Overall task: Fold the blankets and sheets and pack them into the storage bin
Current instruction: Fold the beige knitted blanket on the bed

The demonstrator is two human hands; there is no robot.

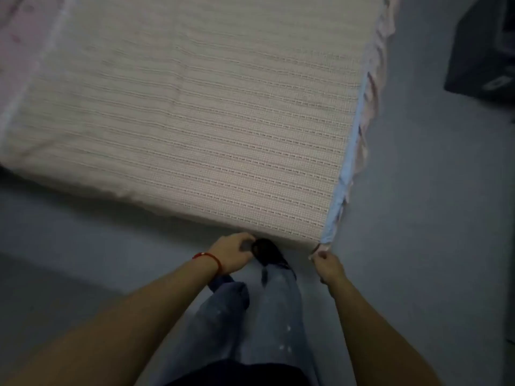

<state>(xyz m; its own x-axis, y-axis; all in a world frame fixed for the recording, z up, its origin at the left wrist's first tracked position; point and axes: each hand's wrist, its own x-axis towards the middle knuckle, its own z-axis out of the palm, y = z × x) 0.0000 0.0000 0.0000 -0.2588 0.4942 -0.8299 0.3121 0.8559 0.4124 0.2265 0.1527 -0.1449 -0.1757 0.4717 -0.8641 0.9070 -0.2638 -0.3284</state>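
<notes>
Nearest the camera, two bare forearms reach forward over a pair of jeans (267,310) and a dark shoe (269,252). The left hand (232,253), with a red cord (209,259) at the wrist, sits at about 6 o'clock with its fingers curled at the near edge of the blanket (195,121); it appears to grip that edge, though the cloth within the fingers is blurred. The right hand (327,264), toward 5 o'clock, pinches the blanket's near right corner, where a pale blue trim (348,151) ends.

The step in hand looks like the start of a fold: both hands take the near edge of a blanket that is not yet folded. The next move likely calls for lifting this edge evenly and carrying it toward 12 o'clock to meet the far edge, with the corners matched.

The blanket is beige, woven with fine horizontal stripes, and lies spread flat and mostly smooth on the grey floor (432,218), filling the view from 9 to 1 o'clock. A pink ruffled layer (376,65) shows along its right side, and pale pink cloth (19,37) lies at 10 o'clock. A dark object (482,45) stands at 2 o'clock; whether it is the bin I cannot tell.
</notes>
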